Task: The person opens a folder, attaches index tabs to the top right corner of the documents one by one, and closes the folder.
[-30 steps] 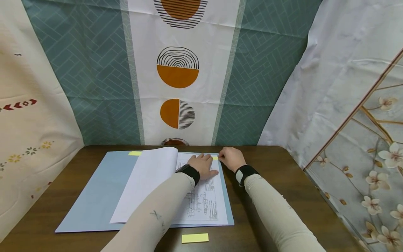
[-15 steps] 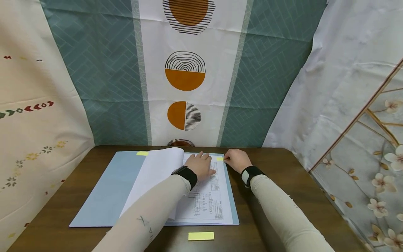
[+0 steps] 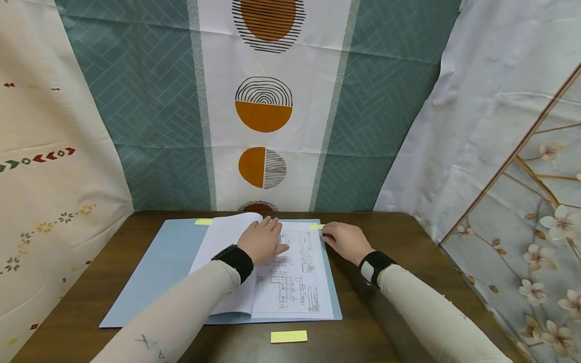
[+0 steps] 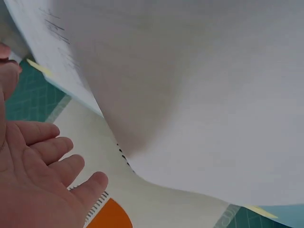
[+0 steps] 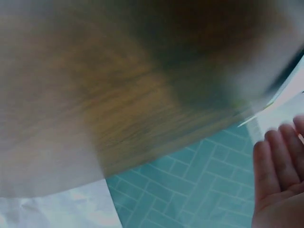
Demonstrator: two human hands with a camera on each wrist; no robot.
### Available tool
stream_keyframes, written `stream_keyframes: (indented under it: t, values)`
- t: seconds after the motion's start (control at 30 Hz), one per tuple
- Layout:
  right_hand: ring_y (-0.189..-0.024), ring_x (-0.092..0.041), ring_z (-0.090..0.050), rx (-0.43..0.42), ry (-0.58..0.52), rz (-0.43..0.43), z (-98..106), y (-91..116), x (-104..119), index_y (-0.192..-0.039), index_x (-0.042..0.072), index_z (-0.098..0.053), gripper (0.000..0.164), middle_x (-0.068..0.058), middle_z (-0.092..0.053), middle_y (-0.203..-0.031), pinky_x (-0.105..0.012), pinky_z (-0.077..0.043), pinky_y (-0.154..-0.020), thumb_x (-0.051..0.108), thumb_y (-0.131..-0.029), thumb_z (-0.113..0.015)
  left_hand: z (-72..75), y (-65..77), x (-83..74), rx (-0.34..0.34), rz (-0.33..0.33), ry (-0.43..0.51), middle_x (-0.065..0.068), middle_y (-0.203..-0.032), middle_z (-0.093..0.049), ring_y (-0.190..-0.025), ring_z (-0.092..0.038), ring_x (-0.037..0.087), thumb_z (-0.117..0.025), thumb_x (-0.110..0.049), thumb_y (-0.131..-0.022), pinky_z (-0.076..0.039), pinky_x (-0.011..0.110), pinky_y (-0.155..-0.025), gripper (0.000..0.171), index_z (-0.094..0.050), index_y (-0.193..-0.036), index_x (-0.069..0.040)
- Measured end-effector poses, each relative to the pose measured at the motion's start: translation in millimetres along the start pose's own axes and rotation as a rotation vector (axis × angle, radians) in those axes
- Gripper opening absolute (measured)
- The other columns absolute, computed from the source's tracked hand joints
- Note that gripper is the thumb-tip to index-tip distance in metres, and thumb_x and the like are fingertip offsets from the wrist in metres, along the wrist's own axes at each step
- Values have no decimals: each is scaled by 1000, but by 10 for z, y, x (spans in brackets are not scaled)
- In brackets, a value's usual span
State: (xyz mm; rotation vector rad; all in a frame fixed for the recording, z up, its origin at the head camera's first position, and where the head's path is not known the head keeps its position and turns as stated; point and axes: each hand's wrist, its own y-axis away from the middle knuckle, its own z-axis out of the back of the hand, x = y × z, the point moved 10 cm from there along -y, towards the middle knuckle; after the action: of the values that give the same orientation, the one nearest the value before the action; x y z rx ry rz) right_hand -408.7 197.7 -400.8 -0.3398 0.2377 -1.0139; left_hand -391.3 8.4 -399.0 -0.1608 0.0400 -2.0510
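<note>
An open light-blue folder [image 3: 150, 277] lies on the table, with a turned-over white sheet [image 3: 222, 237] and a printed page of technical drawings [image 3: 290, 272] in it. My left hand [image 3: 260, 241], its fingers extended, is over the fold between the two; in the left wrist view the fingers [image 4: 71, 166] hold nothing. A yellow sticky note [image 3: 316, 227] sits at the page's top right corner and sticks out past its edge. Beside it is my right hand [image 3: 347, 242]; in the right wrist view its fingers [image 5: 275, 161] are nearly straight, apart from the note.
Another yellow sticky note [image 3: 203, 222] sticks to the folder's top edge, left of the white sheet. A yellow sticky-note pad [image 3: 289, 337] lies in front of the folder on the brown table [image 3: 386, 322]. Patterned cloths [image 3: 390, 75] hang behind and at both sides.
My left hand has slid left off the printed page toward the fold. The right hand has let go of the sticky note and drawn slightly right and toward me.
</note>
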Motion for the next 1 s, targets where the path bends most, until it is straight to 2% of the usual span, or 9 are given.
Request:
stream_keyframes:
  t: [0.13,0.27,0.5,0.73,1.0]
  values:
    - [-128,-21,-55,31,0,-7,83,194,75,-139,10,-60,54,-5,-56,-143,-38,-45,-99,35,-92,-70,101,173,65,-21,0,11,10,-161,-30,-150,-21,30,-46,-62,-98,-19,52,-115,80,-36,-156,-8]
    - [-136,-22,-47,78,-3,-17,124,379,124,-147,10,-51,66,-7,-49,-150,-39,-40,-104,43,-92,-68,159,312,111,-33,0,22,11,-161,-31,-149,-23,32,-49,-62,-96,-19,54,-114,82,-36,-155,-7]
    - [-140,-24,-42,115,-17,7,168,652,257,-149,9,-48,71,-7,-46,-151,-40,-35,-109,47,-92,-66,109,526,225,-54,33,56,11,-160,-32,-149,-22,34,-52,-62,-94,-17,58,-114,83,-38,-155,-7]
    - [-140,-25,-42,156,-56,32,189,899,458,-150,9,-47,74,-7,-45,-152,-43,-35,-109,52,-92,-63,56,841,509,-95,84,77,15,-158,-35,-146,-27,37,-55,-57,-95,-22,57,-112,81,-40,-153,-4]
    - [-144,-22,-35,176,-54,57,210,1106,615,-153,11,-42,78,-3,-40,-157,-43,-30,-112,57,-93,-59,71,1190,788,-118,140,94,18,-156,-36,-145,-27,40,-61,-53,-93,-21,60,-111,80,-42,-151,-2]
